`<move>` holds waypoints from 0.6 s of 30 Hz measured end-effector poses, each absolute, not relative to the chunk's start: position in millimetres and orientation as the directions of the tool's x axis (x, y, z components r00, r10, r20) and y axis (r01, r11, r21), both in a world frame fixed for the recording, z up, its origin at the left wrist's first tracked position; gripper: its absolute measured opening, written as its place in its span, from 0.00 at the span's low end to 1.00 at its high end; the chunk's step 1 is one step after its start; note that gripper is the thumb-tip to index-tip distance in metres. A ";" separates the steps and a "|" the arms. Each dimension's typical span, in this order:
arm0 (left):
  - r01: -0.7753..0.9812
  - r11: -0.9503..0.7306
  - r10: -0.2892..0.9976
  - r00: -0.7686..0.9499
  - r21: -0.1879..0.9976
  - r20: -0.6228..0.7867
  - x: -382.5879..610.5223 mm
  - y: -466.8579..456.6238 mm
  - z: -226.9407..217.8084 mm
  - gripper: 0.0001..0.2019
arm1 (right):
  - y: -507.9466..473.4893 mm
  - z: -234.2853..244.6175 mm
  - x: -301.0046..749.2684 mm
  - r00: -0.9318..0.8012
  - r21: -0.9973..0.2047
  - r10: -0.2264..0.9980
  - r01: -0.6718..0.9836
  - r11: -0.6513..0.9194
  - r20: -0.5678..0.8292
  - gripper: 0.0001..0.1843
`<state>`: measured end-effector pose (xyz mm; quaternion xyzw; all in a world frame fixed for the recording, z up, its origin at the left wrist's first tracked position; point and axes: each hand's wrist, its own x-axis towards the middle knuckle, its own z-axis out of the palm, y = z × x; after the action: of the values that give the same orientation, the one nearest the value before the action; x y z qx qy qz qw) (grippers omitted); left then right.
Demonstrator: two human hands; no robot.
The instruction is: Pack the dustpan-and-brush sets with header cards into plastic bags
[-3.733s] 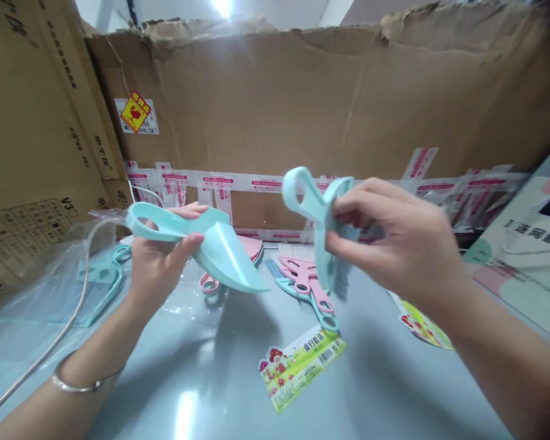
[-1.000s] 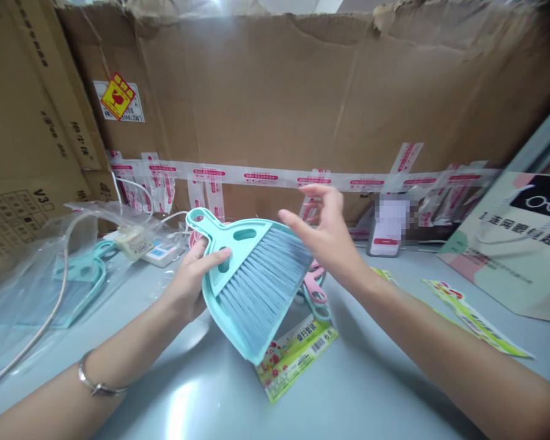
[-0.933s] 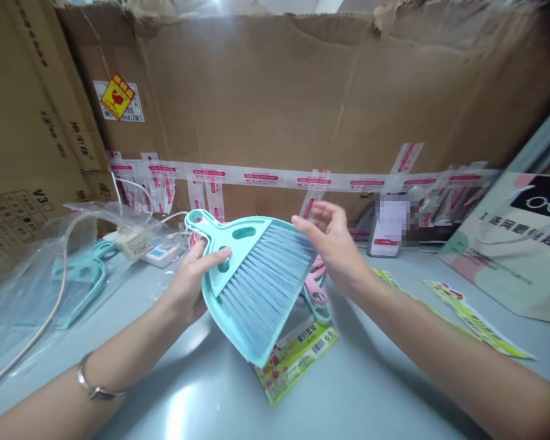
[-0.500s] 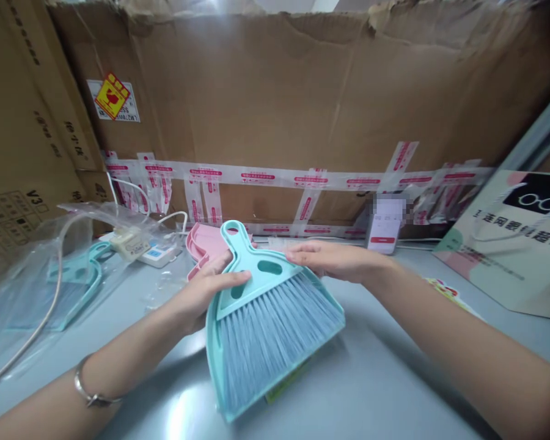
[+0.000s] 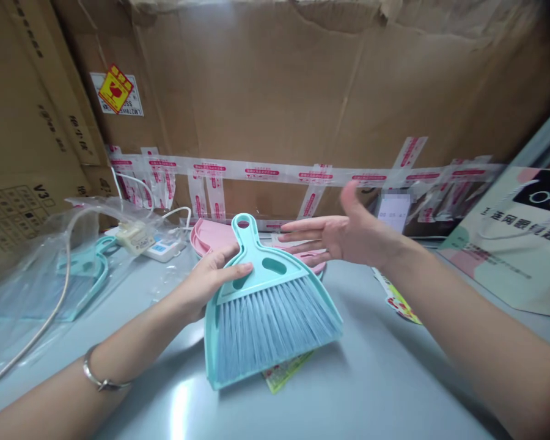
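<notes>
My left hand (image 5: 217,278) grips a mint-green hand brush (image 5: 268,305) nested in a matching dustpan (image 5: 210,360), with the thumb over the brush's face near an oval slot. Grey-blue bristles fan toward me and the handle loop points away. To the right of the set, my right hand (image 5: 339,238) is apart from it, fingers stretched out and thumb raised. Behind the set lies a pink plastic piece (image 5: 208,235), partly hidden. A green printed card (image 5: 286,371) shows beneath the dustpan's front edge.
Large cardboard boxes (image 5: 256,91) wall off the back. At left, a bagged mint brush-and-dustpan set (image 5: 85,275) lies beside a power strip (image 5: 162,247) and white cable. A phone (image 5: 393,211), a colourful card (image 5: 401,305) and a printed paper bag (image 5: 508,244) stand or lie at right.
My right hand has let go of the dustpan's right edge and opened, palm showing. The brush and dustpan have tilted slightly, still in my left hand. More of the green card shows.
</notes>
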<state>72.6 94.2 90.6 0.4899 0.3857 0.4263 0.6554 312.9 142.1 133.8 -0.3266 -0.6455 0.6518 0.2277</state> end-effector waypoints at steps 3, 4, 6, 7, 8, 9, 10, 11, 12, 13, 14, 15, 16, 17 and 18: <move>-0.145 0.148 0.948 0.303 0.978 -0.099 72.2 94.1 91.1 0.24 | 139.3 122.8 297.6 -0.614 -0.962 0.773 0.272 0.012 -0.163 0.27; -0.134 0.144 0.954 0.284 0.981 -0.101 72.0 94.1 91.3 0.24 | 137.7 117.8 291.6 -0.614 -0.951 0.772 0.308 0.043 -0.164 0.24; -0.117 0.130 0.963 0.253 0.985 -0.097 71.8 94.1 91.8 0.25 | 134.5 108.8 281.2 -0.622 -0.949 0.768 0.309 0.065 -0.150 0.21; -0.110 0.119 0.966 0.244 0.987 -0.089 71.7 93.9 92.1 0.26 | 133.1 105.6 277.3 -0.610 -0.955 0.781 0.290 0.061 -0.135 0.21; -0.101 0.106 0.968 0.238 0.989 -0.079 71.8 93.7 92.2 0.26 | 131.7 103.3 274.3 -0.589 -0.961 0.799 0.272 0.057 -0.119 0.20; -0.091 0.092 0.970 0.234 0.992 -0.068 72.0 93.5 92.2 0.26 | 130.5 102.0 272.1 -0.566 -0.964 0.817 0.260 0.057 -0.105 0.20; -0.078 0.078 0.972 0.229 0.994 -0.059 72.1 93.5 91.9 0.26 | 129.4 101.5 270.4 -0.544 -0.966 0.834 0.251 0.060 -0.090 0.19; -0.063 0.067 0.974 0.222 0.996 -0.052 72.1 93.8 91.5 0.24 | 128.4 101.6 269.1 -0.522 -0.967 0.849 0.246 0.065 -0.075 0.18; -0.049 0.059 0.976 0.212 0.997 -0.047 72.1 94.6 90.9 0.23 | 127.4 102.0 268.0 -0.502 -0.967 0.862 0.244 0.072 -0.063 0.17; -0.037 0.056 0.978 0.202 0.998 -0.047 71.9 95.8 90.3 0.21 | 126.6 102.5 266.9 -0.485 -0.966 0.873 0.248 0.081 -0.051 0.16; -0.028 0.057 0.980 0.192 0.998 -0.051 71.7 97.6 89.8 0.20 | 126.0 103.0 265.9 -0.468 -0.963 0.883 0.253 0.092 -0.039 0.15; -0.022 0.060 0.982 0.182 0.998 -0.055 71.4 99.8 89.6 0.19 | 125.6 103.2 264.9 -0.453 -0.960 0.891 0.259 0.104 -0.026 0.15; -0.016 0.064 0.983 0.175 0.998 -0.060 71.3 102.5 90.0 0.18 | 125.6 103.2 264.2 -0.438 -0.957 0.899 0.267 0.111 -0.018 0.15; -0.009 0.064 0.983 0.172 0.998 -0.062 71.4 105.4 91.1 0.18 | 125.9 103.0 263.8 -0.424 -0.955 0.905 0.273 0.114 -0.013 0.16; 0.000 0.061 0.983 0.172 0.998 -0.060 71.8 108.5 93.0 0.17 | 126.6 102.7 263.8 -0.411 -0.954 0.912 0.276 0.115 -0.008 0.16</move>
<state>71.8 108.5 93.0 0.5246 0.4684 0.4409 0.5577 263.8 126.6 102.7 -0.4395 -0.6754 0.4991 0.3186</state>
